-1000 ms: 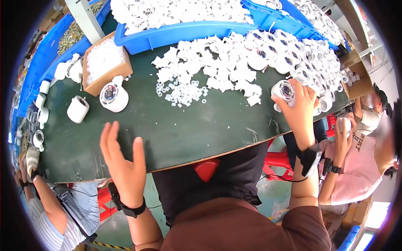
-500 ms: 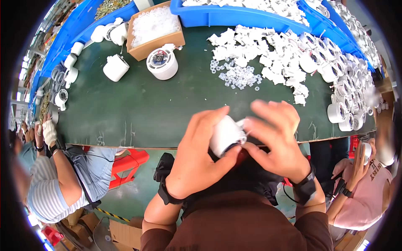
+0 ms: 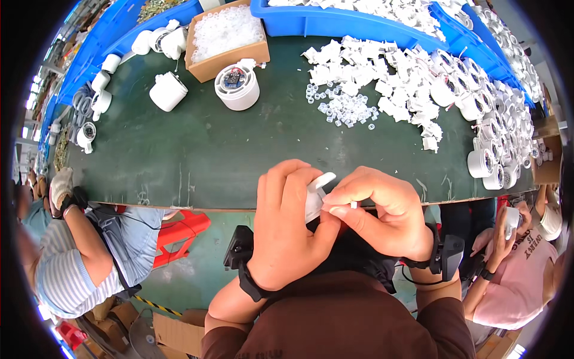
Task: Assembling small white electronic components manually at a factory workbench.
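My left hand (image 3: 281, 233) is wrapped round a white plastic housing (image 3: 312, 204), mostly hidden behind its fingers. A pale tab (image 3: 324, 180) sticks out at the housing's upper right. Thumb and fingertips of my right hand (image 3: 388, 212) are pinched together against the housing's right side. A small white connector (image 3: 354, 204) pokes out between them; whatever wire it belongs to is hidden. Further up the table stands a white round housing (image 3: 238, 99) with a circuit board showing in its top. Left of it lies another white housing (image 3: 168, 93).
A cardboard box (image 3: 209, 70) of clear plastic pieces stands at the back. Loose clear rings (image 3: 347, 109), white plastic parts (image 3: 394, 78) and stacked round housings (image 3: 493, 131) cover the right side. Blue bins (image 3: 353, 27) line the far edge. Co-workers sit on both sides.
My right hand has come down and closed into a pinch beside the housing. The housing has turned in my left hand, with its tab pointing up and to the right.
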The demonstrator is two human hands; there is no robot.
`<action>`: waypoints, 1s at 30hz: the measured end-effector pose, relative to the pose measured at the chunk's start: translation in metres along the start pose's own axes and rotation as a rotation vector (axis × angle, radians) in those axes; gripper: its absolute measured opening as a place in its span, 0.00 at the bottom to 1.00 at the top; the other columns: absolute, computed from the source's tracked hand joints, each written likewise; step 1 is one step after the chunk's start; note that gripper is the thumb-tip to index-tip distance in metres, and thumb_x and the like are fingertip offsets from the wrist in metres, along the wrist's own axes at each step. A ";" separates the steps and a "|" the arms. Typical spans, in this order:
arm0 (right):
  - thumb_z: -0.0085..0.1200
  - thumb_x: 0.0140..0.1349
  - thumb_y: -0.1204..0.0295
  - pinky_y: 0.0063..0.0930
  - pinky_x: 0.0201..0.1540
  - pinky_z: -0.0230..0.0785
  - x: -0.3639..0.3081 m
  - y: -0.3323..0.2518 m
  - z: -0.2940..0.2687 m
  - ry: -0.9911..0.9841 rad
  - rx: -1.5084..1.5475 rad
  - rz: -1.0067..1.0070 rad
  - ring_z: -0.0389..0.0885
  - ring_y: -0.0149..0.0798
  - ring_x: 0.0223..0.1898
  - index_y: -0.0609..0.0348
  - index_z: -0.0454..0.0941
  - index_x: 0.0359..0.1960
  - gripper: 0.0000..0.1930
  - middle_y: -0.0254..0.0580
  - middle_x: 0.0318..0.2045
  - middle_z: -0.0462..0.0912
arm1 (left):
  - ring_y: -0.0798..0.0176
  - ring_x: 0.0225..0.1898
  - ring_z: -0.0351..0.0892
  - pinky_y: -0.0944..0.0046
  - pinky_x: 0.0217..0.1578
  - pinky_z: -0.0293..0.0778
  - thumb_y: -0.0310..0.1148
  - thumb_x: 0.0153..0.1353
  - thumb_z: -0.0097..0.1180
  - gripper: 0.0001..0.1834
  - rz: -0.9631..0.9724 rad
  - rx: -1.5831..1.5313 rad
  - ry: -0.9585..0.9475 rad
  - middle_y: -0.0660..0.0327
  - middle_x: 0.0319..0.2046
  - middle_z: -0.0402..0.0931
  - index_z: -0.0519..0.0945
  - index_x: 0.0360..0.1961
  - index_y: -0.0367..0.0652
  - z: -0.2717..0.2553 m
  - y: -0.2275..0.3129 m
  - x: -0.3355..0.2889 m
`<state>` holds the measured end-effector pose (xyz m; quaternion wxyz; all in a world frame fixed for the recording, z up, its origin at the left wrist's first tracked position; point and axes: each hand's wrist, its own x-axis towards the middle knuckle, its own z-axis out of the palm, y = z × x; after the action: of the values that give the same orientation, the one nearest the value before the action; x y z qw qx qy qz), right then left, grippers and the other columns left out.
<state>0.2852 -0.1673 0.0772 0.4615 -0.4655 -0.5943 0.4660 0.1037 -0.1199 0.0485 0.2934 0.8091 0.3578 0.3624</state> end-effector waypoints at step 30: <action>0.57 0.72 0.74 0.22 0.42 0.73 -0.020 0.031 0.013 0.231 0.367 0.086 0.79 0.24 0.39 0.62 0.80 0.51 0.10 0.33 0.39 0.83 | 0.49 0.45 0.76 0.55 0.47 0.72 0.26 0.68 0.48 0.09 0.012 -0.097 0.026 0.48 0.43 0.77 0.77 0.42 0.31 0.016 0.000 0.006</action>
<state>0.2789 -0.1847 0.0430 0.5832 -0.4489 -0.4225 0.5290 0.1189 -0.1187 0.0416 0.3254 0.7914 0.3387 0.3913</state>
